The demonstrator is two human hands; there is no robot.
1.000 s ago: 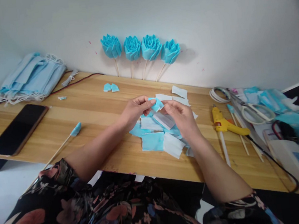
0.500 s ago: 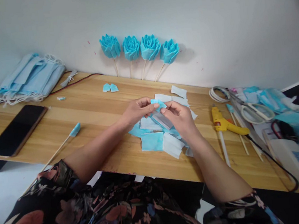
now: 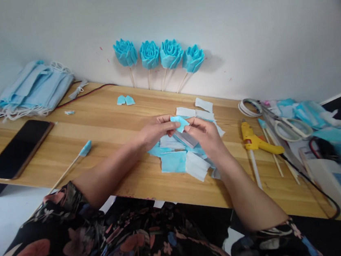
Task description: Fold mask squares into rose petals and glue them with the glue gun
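Note:
Between my two hands is a small piece of blue mask fabric, folded at its edges. My left hand pinches its left side with thumb and fingers. On the opposite side, my right hand grips the corner with thumb and forefinger. Beneath them lies a spread of cut blue fabric pieces and white pieces. To the left, a stick with a blue wrapped tip leans over the table edge. Two folded blue petals rest farther back.
Several blue fabric roses on sticks lean on the wall. A stack of face masks and a phone are left. At right lie a yellow glue gun, scissors, a tape roll and a white power strip.
The blue fabric piece has been turned and spread a little flatter between my fingers, shifting slightly left and down. Everything else on the table stays put.

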